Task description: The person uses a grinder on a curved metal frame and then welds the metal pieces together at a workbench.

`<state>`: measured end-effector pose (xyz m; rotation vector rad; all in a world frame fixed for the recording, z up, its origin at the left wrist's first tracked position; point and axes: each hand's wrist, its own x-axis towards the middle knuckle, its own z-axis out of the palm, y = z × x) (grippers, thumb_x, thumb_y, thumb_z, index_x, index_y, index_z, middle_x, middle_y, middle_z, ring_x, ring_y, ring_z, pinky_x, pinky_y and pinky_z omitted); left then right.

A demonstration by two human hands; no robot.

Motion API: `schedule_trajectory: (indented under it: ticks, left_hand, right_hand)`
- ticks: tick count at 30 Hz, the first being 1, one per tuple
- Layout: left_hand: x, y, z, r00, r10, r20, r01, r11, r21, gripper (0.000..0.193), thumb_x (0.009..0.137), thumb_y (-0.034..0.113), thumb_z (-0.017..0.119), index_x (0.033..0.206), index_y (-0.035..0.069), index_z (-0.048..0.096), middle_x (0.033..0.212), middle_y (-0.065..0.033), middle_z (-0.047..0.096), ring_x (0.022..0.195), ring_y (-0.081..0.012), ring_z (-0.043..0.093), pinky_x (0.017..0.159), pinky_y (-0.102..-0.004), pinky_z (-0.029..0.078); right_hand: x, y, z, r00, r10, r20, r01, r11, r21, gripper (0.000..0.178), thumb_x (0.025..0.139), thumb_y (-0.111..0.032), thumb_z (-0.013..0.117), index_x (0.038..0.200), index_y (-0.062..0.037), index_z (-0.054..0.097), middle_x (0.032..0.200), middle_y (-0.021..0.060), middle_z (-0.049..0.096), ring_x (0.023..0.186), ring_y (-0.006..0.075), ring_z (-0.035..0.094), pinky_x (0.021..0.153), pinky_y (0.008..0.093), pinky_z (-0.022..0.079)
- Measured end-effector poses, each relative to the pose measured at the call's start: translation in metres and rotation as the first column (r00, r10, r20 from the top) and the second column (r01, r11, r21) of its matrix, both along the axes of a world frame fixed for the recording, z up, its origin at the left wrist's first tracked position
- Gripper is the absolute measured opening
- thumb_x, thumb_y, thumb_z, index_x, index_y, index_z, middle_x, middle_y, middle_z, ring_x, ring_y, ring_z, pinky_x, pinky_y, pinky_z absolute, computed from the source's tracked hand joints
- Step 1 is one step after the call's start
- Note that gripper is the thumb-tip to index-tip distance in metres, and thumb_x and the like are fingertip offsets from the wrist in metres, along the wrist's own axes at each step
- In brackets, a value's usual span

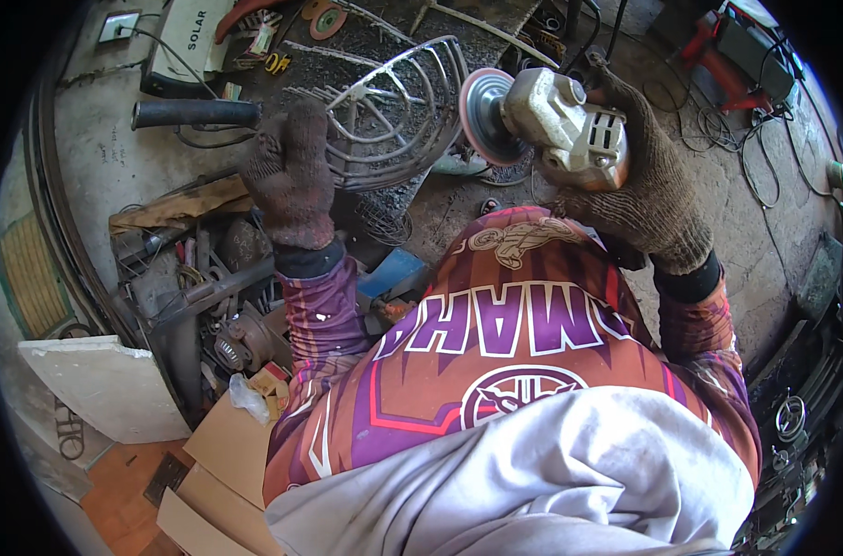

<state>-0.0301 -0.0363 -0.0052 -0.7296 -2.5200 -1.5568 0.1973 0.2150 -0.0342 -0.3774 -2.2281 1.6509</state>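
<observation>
My left hand (293,176), in a dark, dirty knit glove, is closed on the left side of a curved metal bar grille (381,173). The glove hides the bars it grips. A brown-gloved right hand (658,176) of mine wraps round the body of a worn, pale angle grinder (570,130). Its round disc (492,116), grey with a reddish rim, faces the grille's right edge; whether they touch I cannot tell. Just left of my left glove lies a black cylindrical grip (194,114).
Beyond the grille is a dark, gritty work surface (301,69) with a loose disc (328,22). A pale box (185,42) stands far left. Cables (764,157) trail over the floor near a red and grey machine (741,60). Cardboard (231,454) lies near left.
</observation>
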Motion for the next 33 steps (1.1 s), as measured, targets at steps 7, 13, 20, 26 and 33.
schedule_trajectory:
  ticks: [7, 13, 20, 26, 33]
  left_hand:
    - [-0.024, -0.007, 0.025, 0.997, -0.037, 0.066, 0.048, 0.983, -0.178, 0.040, 0.095, 0.040, 0.072, 0.083, 0.002, 0.070, 0.065, 0.0010, 0.058, 0.064, -0.0073, 0.048, 0.057, -0.0298, 0.040]
    - [-0.027, -0.009, 0.017, 0.997, -0.046, 0.060, 0.056, 0.982, -0.182, 0.042, 0.095, 0.043, 0.071, 0.091, 0.001, 0.074, 0.069, -0.0001, 0.060, 0.066, -0.0078, 0.049, 0.059, -0.0297, 0.042]
    - [-0.017, -0.010, 0.017, 0.998, -0.045, 0.035, 0.052, 0.974, -0.220, 0.039, 0.096, 0.041, 0.069, 0.099, 0.002, 0.076, 0.070, 0.0004, 0.061, 0.067, -0.0087, 0.051, 0.060, -0.0309, 0.043]
    - [0.010, -0.002, 0.016, 1.000, 0.005, -0.019, -0.009, 0.975, -0.220, 0.041, 0.097, 0.039, 0.069, 0.083, 0.000, 0.071, 0.065, -0.0004, 0.059, 0.063, -0.0098, 0.049, 0.056, -0.0337, 0.041]
    - [0.041, 0.001, -0.011, 0.934, 0.204, -0.295, -0.198, 0.979, 0.050, 0.039, 0.098, 0.035, 0.069, 0.082, -0.001, 0.069, 0.063, -0.0031, 0.062, 0.059, -0.0122, 0.053, 0.057, -0.0319, 0.043]
  right_hand:
    - [0.009, 0.001, 0.004, 0.993, -0.006, 0.122, 0.014, 0.998, -0.068, 0.099, 0.064, -0.014, 0.094, 0.146, -0.0022, 0.039, 0.135, 0.0137, 0.056, 0.124, 0.0238, 0.057, 0.104, 0.0387, 0.048]
    - [0.014, 0.001, -0.008, 1.000, -0.001, 0.008, 0.001, 0.999, -0.043, 0.101, 0.063, -0.030, 0.097, 0.145, -0.0077, 0.043, 0.128, 0.0181, 0.062, 0.119, 0.0308, 0.063, 0.101, 0.0419, 0.052]
    - [0.009, -0.003, 0.004, 0.995, 0.051, 0.087, -0.058, 0.995, 0.082, 0.101, 0.062, -0.021, 0.095, 0.145, -0.0048, 0.040, 0.131, 0.0169, 0.060, 0.122, 0.0292, 0.060, 0.102, 0.0410, 0.050]
    - [-0.004, -0.003, -0.002, 0.988, 0.135, -0.076, -0.128, 0.988, 0.082, 0.101, 0.064, -0.033, 0.095, 0.146, -0.0071, 0.041, 0.129, 0.0197, 0.062, 0.118, 0.0366, 0.064, 0.099, 0.0438, 0.052]
    - [-0.007, -0.005, 0.002, 0.991, 0.128, 0.030, -0.130, 0.986, 0.104, 0.103, 0.063, -0.034, 0.095, 0.145, -0.0059, 0.041, 0.129, 0.0190, 0.062, 0.118, 0.0359, 0.064, 0.100, 0.0434, 0.052]
